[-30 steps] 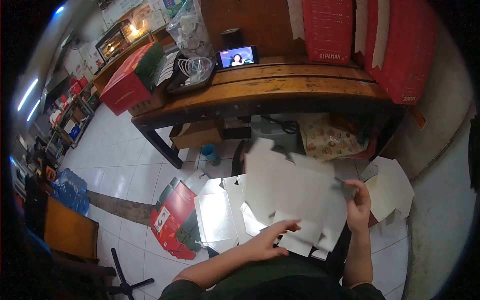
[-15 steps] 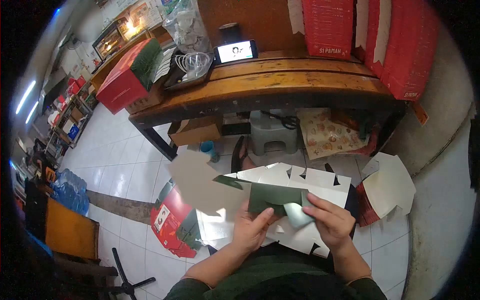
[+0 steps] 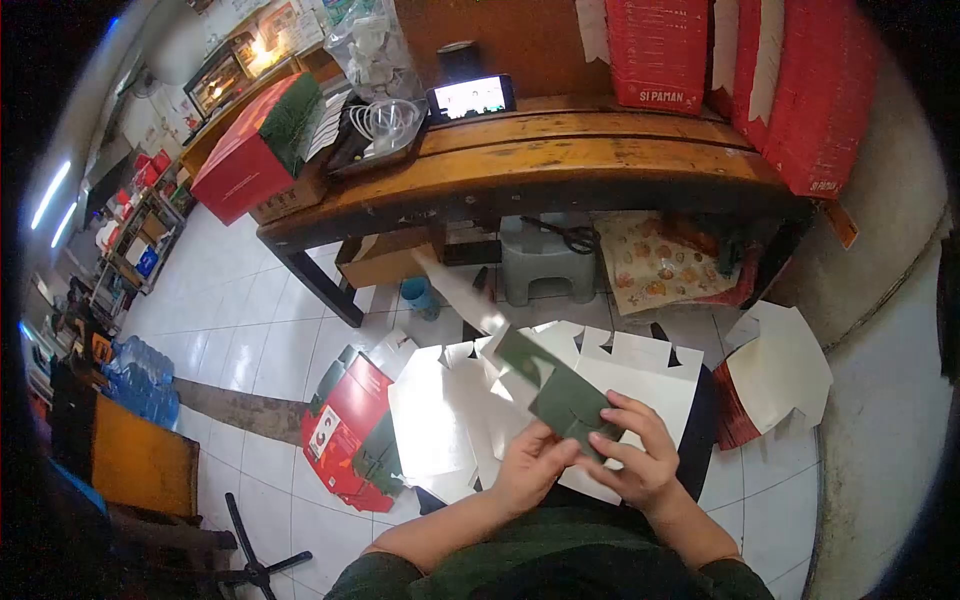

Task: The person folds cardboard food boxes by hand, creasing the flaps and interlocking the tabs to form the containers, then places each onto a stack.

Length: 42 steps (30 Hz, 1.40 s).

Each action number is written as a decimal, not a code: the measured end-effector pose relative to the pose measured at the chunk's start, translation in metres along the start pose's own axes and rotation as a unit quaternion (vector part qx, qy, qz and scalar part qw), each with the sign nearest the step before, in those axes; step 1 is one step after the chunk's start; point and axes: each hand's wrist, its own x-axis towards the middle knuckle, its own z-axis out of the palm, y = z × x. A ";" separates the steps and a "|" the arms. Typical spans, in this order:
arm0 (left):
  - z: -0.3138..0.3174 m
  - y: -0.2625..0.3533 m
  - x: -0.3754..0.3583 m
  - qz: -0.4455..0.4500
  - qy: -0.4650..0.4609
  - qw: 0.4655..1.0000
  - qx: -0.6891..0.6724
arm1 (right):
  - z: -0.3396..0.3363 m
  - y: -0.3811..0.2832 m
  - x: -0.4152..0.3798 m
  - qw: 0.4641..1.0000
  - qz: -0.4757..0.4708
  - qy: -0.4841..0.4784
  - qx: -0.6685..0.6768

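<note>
A cardboard box blank with a dark green panel (image 3: pixel 575 400) is held tilted in front of my body, its pale sheet seen nearly edge-on and blurred. My left hand (image 3: pixel 535 468) pinches the lower edge of the green panel, thumb on top. At the panel's right corner, my right hand (image 3: pixel 640 450) grips it with thumb and fingers. Both hands are closed on the same piece and almost touch. Beneath it, white unfolded box blanks (image 3: pixel 430 410) with notched flaps lie across my lap.
A red and green box blank (image 3: pixel 350 430) lies on the floor at left, another blank (image 3: pixel 775 370) at right. Ahead stands a wooden bench (image 3: pixel 600 165) with a phone (image 3: pixel 470 98), a red box (image 3: pixel 250 150) and tall red cartons (image 3: pixel 655 55). Below it is a grey stool (image 3: pixel 548 265).
The held blank has turned from a broad sheet facing me to nearly edge-on, its green panel now slanting down to the right. My left hand has shifted right, closer to my right hand.
</note>
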 end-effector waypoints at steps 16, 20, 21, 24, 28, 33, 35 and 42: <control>-0.008 0.027 0.009 0.002 0.011 0.862 0.507 | 0.002 0.039 0.008 0.981 0.153 -0.109 0.050; -0.003 0.035 0.011 0.016 -0.014 0.825 0.565 | 0.015 0.033 0.004 0.983 0.166 0.065 -0.051; -0.004 0.036 0.010 0.020 -0.012 0.820 0.572 | 0.013 0.035 0.005 0.986 0.162 0.020 -0.024; -0.006 0.032 0.006 0.029 -0.010 0.816 0.577 | 0.004 0.037 0.018 0.981 0.153 -0.107 0.062; -0.014 0.023 0.003 0.064 -0.012 0.826 0.560 | -0.002 0.037 0.021 0.971 0.126 -0.165 0.119; -0.018 0.043 0.006 0.109 -0.043 0.834 0.539 | 0.012 0.060 -0.008 0.924 0.260 0.082 0.268; -0.020 0.049 0.006 0.108 -0.071 0.822 0.554 | 0.008 0.066 -0.003 0.877 0.380 0.073 0.284; -0.041 0.042 0.014 0.041 -0.115 0.722 0.681 | 0.005 0.066 -0.003 0.810 0.440 0.048 0.385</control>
